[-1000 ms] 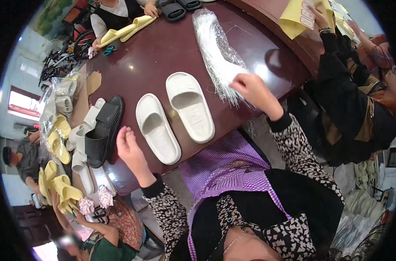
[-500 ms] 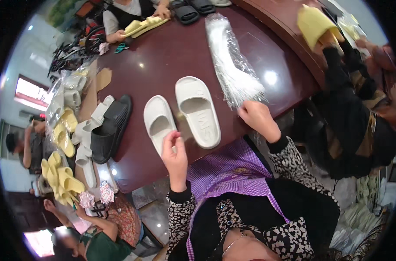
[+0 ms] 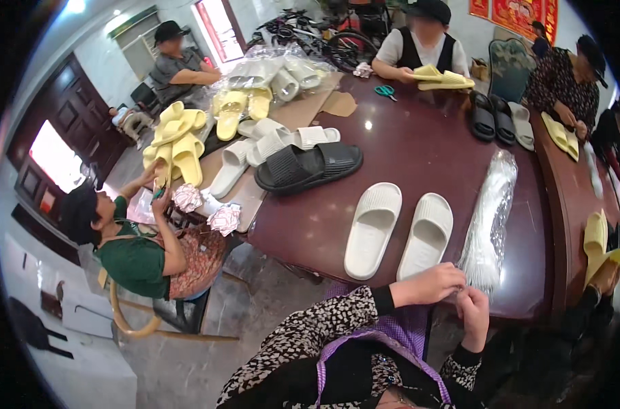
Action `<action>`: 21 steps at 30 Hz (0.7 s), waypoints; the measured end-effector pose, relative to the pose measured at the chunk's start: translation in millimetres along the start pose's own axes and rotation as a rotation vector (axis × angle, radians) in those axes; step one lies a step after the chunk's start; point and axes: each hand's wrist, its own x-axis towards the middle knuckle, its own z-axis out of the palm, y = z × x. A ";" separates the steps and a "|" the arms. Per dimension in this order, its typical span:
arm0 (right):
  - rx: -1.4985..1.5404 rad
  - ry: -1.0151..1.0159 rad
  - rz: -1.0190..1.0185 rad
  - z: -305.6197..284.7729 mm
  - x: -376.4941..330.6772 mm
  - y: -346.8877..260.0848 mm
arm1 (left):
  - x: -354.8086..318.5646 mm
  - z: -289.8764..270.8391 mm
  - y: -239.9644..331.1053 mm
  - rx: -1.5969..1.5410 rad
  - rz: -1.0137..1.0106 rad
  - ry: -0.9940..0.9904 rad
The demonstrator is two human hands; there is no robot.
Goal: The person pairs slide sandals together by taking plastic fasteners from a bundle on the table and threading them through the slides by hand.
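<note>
My left hand [image 3: 432,283] and my right hand [image 3: 475,315] meet at the table's near edge, fingers pinched together. Anything between the fingertips is too small to make out. Just beyond them lies a bundle of thin white plastic strands [image 3: 488,225] in a clear wrapper, its loose ends close to my fingers. Left of the bundle, a pair of off-white slide slippers rests sole down: the right one [image 3: 427,235] has its near end next to my left hand, and the left one [image 3: 372,232] lies a little apart from it.
A black slipper pair [image 3: 310,167], pale slippers [image 3: 269,142] and yellow slippers [image 3: 180,140] crowd the table's left side. Dark slippers [image 3: 494,117] stand at the far right. Green scissors [image 3: 385,92] lie near a co-worker across the table; another co-worker in green [image 3: 136,249] sits left.
The view has swung, showing more of the room. My left hand has left the slippers and come over to my right hand. Both are now pinched close together by the strand bundle.
</note>
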 end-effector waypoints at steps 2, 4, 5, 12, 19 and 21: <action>0.141 0.000 0.022 -3.8 3.7 2.6 | 2.9 7.7 -9.7 -0.078 -0.009 0.092; 0.214 -0.012 0.031 -10.7 11.2 2.5 | 3.6 11.8 -16.3 -0.107 -0.017 0.142; 0.186 0.013 -0.013 -19.3 15.1 1.6 | 5.2 13.8 -18.6 -0.111 -0.049 0.176; -1.164 0.425 -0.635 -31.9 54.8 1.3 | 3.3 9.0 -14.3 -0.163 -0.227 0.350; -1.360 0.326 -0.423 -36.2 97.5 20.8 | -18.8 -7.4 9.0 -0.499 -0.428 0.346; -1.370 0.334 -0.413 -41.5 107.0 23.9 | -33.6 -17.3 15.2 -0.531 -0.472 0.345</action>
